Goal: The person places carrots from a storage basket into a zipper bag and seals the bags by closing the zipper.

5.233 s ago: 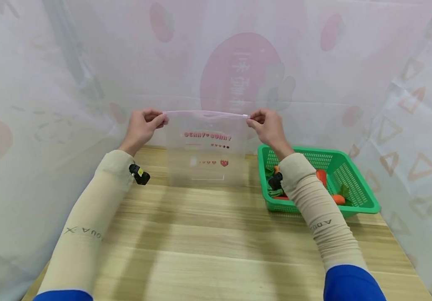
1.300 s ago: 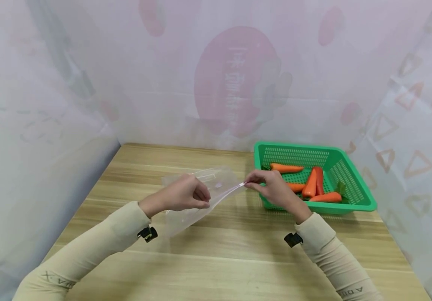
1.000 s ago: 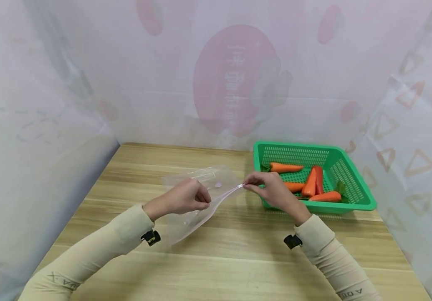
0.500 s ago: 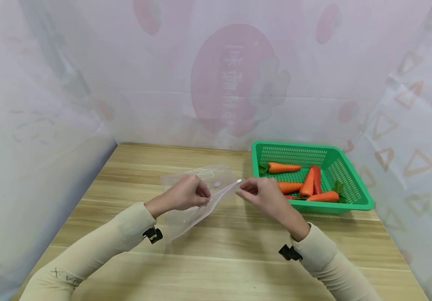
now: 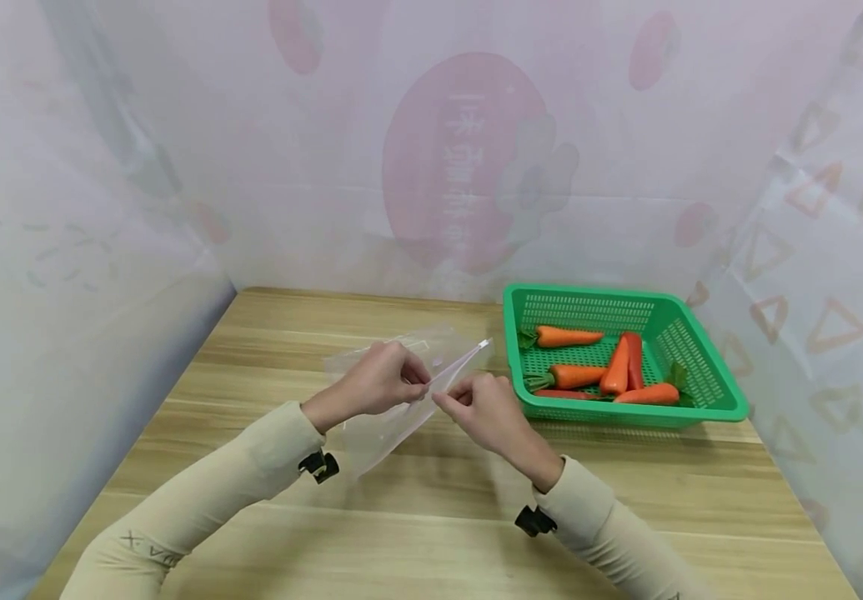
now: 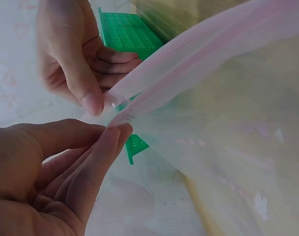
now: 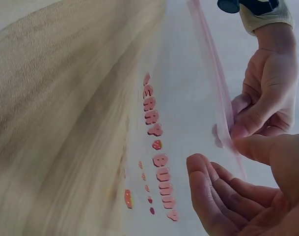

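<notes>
Right now the clear zip bag (image 5: 401, 392) with the pink lettering is held just above the wooden bench (image 5: 431, 500), left of centre, tilted so its pink zip strip runs up toward the basket. The left hand (image 5: 382, 383) pinches one lip of the zip strip between thumb and curled fingers; the wrist view shows the strip splitting into two lips right at that pinch. The right hand (image 5: 479, 412) sits close beside it, thumb and forefinger closing on the other lip at nearly the same spot, the remaining fingers loosely curled. The white slider (image 5: 484, 342) sits at the far end of the strip, away from both hands.

To my eye the step in hand is parting the mouth of the bag. The next move would call for each hand to keep its own lip and draw apart gently, so the thin film does not slip from the fingertips or fold shut.

Just to the right stands a green plastic basket (image 5: 709, 392) holding several orange toy carrots (image 5: 614, 371) with green tops. Translucent printed sheeting (image 5: 469, 158) hangs round the bench on three sides.
</notes>
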